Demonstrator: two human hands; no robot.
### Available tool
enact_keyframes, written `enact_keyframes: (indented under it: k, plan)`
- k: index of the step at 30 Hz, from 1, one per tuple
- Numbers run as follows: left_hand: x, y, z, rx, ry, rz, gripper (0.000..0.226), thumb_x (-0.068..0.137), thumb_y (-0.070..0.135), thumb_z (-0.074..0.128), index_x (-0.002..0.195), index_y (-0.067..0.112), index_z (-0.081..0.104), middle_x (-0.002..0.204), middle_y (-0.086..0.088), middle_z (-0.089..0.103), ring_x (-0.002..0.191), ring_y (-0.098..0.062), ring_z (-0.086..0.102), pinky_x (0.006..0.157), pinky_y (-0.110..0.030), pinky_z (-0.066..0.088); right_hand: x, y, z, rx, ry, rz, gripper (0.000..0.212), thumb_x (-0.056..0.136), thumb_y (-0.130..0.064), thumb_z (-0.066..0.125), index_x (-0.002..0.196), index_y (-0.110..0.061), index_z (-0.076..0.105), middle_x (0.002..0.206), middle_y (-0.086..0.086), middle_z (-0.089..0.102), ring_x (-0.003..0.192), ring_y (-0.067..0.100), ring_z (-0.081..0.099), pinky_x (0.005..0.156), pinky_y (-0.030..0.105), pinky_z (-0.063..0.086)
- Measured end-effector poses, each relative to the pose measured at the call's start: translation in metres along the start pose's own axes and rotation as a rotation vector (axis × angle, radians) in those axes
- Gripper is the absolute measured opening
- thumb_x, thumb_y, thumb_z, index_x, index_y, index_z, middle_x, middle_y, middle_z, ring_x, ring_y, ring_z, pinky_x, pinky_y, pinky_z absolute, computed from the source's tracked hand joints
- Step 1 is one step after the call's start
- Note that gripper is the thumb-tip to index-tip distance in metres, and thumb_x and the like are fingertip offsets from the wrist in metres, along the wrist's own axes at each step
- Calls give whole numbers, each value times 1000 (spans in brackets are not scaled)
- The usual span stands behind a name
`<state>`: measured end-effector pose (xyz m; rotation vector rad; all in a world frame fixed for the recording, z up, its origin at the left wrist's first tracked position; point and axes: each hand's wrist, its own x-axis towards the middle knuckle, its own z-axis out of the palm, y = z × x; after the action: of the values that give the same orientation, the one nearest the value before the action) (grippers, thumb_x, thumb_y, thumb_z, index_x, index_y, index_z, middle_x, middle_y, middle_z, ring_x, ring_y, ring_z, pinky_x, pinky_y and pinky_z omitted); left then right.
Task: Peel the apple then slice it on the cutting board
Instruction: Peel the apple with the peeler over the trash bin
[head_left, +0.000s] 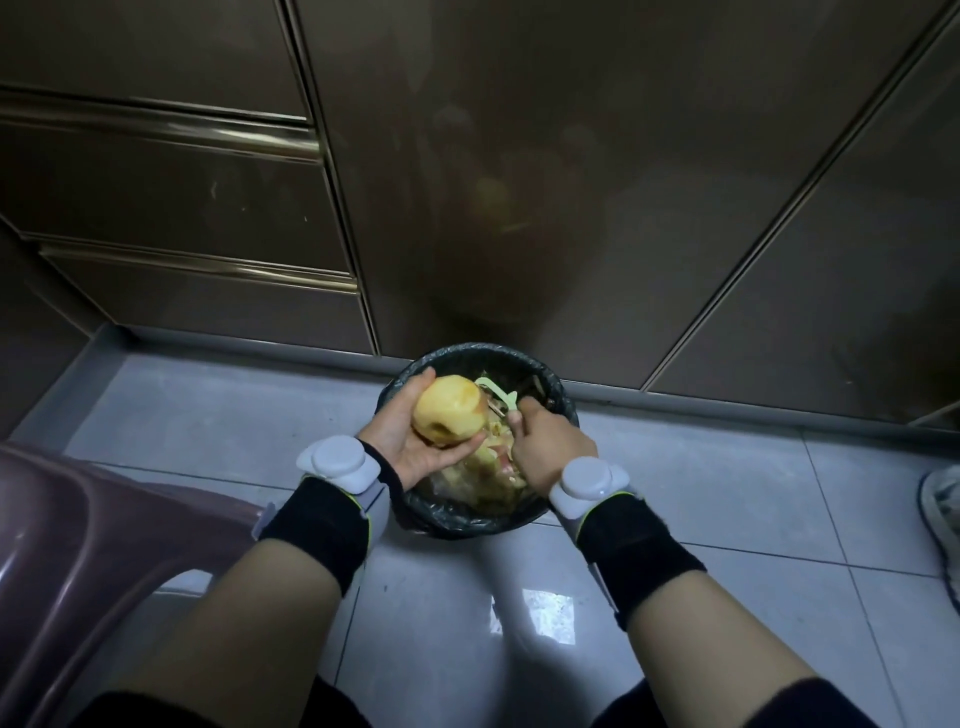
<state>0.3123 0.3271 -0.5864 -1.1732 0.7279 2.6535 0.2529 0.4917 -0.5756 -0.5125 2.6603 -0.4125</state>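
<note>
The apple (451, 410) sits just below the middle of the frame, above a round bin (563, 410). It is almost wholly peeled, pale yellow and moist, with a thin strip of reddish skin along its right edge. Its dimpled end faces down and toward the camera, so its core axis tilts up and away. The left hand (410, 431) cups it from beneath, fingers curled around it. The right hand (550, 447) is clenched on a pale green plastic peeler (498, 396), whose head touches the apple's right side. Curled peelings (493, 467) lie on the bin's crinkled black liner.
</note>
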Motion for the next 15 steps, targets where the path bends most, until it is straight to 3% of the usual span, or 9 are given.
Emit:
enact_keyframes:
  k: [9, 15]
  plan:
    - [6, 2, -6, -25, 14, -20, 56, 86, 38, 67, 132, 9, 52, 127, -22, 59, 108, -42, 61, 74, -54, 57, 0, 2, -1, 123, 26, -46, 27, 103, -39, 26, 97, -18, 42, 97, 12, 63, 89, 34, 59, 76, 40, 48]
    - [1, -1, -2, 45, -23, 41, 64, 74, 36, 80, 128, 10, 57, 126, -20, 61, 107, -39, 63, 76, -51, 57, -1, -4, 1, 170, 31, -78, 28, 103, -40, 27, 93, -19, 41, 95, 12, 63, 88, 35, 59, 78, 45, 49]
